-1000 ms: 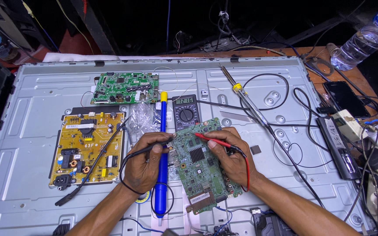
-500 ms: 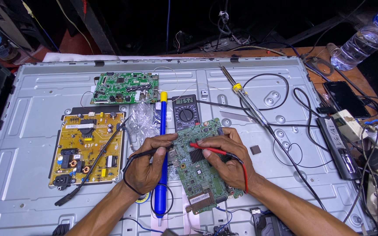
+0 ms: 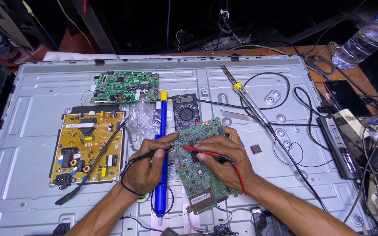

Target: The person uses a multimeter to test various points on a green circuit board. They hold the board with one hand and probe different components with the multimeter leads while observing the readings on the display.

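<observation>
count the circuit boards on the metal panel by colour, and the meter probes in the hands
green circuit boards: 2, one under the hands, one at the back
yellow circuit board: 1
probes: 2, black in left hand, red in right hand
total: 5

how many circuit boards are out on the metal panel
3: a green board at upper left, a yellow board below it at left, and a green board in the middle under both hands, probed by the left hand and right hand. Others may be hidden.
</observation>
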